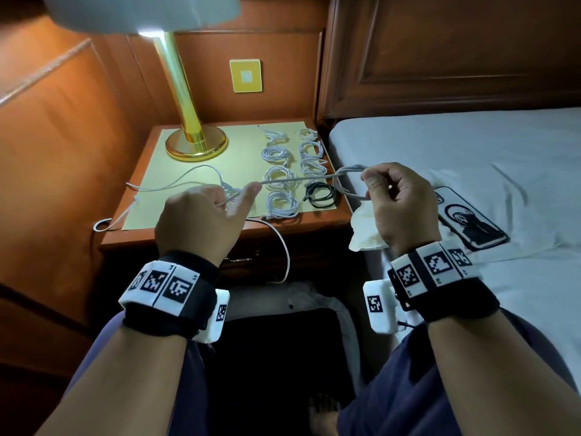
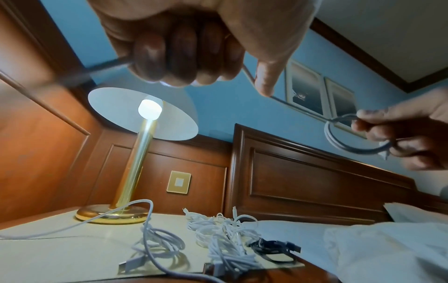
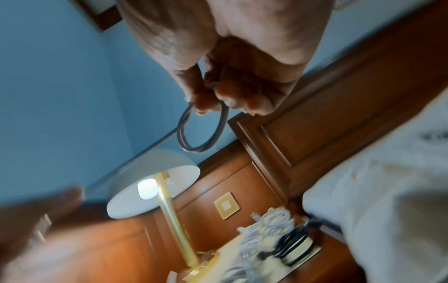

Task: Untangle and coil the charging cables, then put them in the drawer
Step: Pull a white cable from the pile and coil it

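- Loose white cable [image 1: 176,180]: slack on the nightstand [image 1: 147,171] top, trailing from the front-left edge toward the left hand; its tail drops over the front edge.
- Left hand [image 1: 201,218]: fingers curled round the cable, thumb out along it; held over the front edge.
- Taut span [image 1: 298,179]: the cable's long axis runs left to right between the two hands, above the coils; judged, the next wrap feeds rightward from the left hand, which is nearer the slack.
- Coiled white cables [image 1: 279,176]: two columns toward the right edge; one coiled black cable [image 1: 320,195] at the front-right corner.
- Right hand [image 1: 396,199]: fingers and thumb pinching a started loop [image 1: 347,184], past the right edge, over the bed [image 1: 471,146].
- Drawer [image 1: 248,256]: front below the top, shut as far as visible.
- Views: the right wrist shows the loop [image 3: 201,130] as two turns; the head view leaves the count unclear. The left wrist shows the curled fingers [image 2: 174,57] from below.
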`<state>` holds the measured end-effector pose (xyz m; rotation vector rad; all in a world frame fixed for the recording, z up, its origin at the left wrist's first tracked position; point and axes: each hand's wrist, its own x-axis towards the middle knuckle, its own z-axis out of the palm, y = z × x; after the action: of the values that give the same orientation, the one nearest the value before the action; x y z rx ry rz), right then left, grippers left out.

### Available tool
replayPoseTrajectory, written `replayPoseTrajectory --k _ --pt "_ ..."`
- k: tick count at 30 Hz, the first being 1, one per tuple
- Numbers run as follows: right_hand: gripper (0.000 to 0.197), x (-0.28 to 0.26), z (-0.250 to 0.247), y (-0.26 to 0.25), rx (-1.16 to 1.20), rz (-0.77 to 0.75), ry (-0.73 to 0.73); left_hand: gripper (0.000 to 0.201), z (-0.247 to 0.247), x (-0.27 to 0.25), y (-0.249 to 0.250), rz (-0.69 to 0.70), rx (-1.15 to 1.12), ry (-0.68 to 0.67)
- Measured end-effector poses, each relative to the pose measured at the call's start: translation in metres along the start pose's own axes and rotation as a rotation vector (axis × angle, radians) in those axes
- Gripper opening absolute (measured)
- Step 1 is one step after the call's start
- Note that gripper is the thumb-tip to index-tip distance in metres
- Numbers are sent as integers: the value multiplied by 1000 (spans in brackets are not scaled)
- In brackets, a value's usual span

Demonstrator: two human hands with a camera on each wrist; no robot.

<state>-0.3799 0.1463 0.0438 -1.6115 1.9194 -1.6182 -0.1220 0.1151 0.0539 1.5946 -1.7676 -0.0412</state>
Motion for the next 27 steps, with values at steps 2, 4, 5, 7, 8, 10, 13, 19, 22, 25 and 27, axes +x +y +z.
replayPoseTrajectory --k 2,4,5,7,8,10,13,19,22,25,27 --pt "19 2 -2 1 187 115 -41 59 5 1 -2 68 -15 -9" --pt "23 3 -5 0 481 305 -111 42 16 -1 -9 142 -99 -22" --pt "24 3 -6 -2 605 387 -147 32 21 -2 -12 175 -142 -25" --pt "22 3 -7 -6 762 480 -198 19 30 -6 -16 238 -193 -30" --pt "21 2 -7 -8 812 499 -214 17 34 -8 -15 268 -195 -40" --pt "19 0 -6 -11 860 499 -240 19 41 -12 -13 302 -180 -76" --pt "19 -3 -4 -15 833 451 -269 17 45 -16 -6 293 -148 -150" --pt "19 -11 2 -20 640 304 -328 8 43 -20 10 520 -241 -322" --pt "17 -15 5 -19 445 209 -356 16 41 -25 16 606 -325 -426" --pt "13 -17 7 -18 283 136 -389 18 40 -27 15 609 -433 -446" --pt "11 -18 9 -15 183 91 -426 17 38 -26 14 582 -482 -424"
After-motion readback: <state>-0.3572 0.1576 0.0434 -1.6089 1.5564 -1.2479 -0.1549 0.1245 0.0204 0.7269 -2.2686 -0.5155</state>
